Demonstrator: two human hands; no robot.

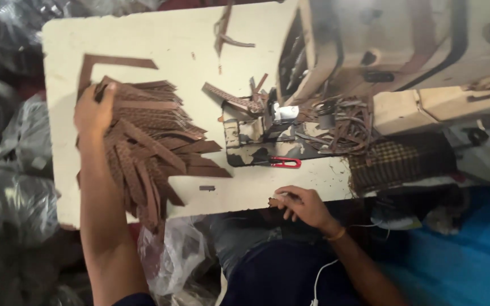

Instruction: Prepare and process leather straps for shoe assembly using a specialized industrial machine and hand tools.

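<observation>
Spreading across most of the view, a cream worktable (pixel 199 39) carries everything else, its far right end taken up by an industrial sewing machine (pixel 404 51) with a worn, stained body. Dark plastic sacks (pixel 12 141) crowd the floor along the table's left side.

On the table's left half lies a fanned heap of brown leather strips (pixel 154 147), overlapping at all angles, several of them hanging past the near edge. The left hand (pixel 93 110) rests on the far-left end of that heap, fingers curled down onto the top strips; whether it pinches one strip or only presses the pile I cannot tell. A tangle of trimmed brown offcuts (pixel 341 122) sits beside the machine's needle area, and red-handled thread snips (pixel 283 162) lie just in front of the metal bed plate (pixel 256 144).

The right hand (pixel 304 205) is at the near table edge, thumb and fingertips pressed together on a small brown piece (pixel 274 201), well apart from the heap. A small dark scrap (pixel 207 187) lies alone between heap and hand.

My judgement of the risks: the strips overhanging the edge could slide off into the sacks if the left hand drags the pile, since nothing anchors them. The loose offcuts near the needle could snag a fresh strip fed through. The snips sit close enough to the working path that a sweeping wrist might knock them.
</observation>
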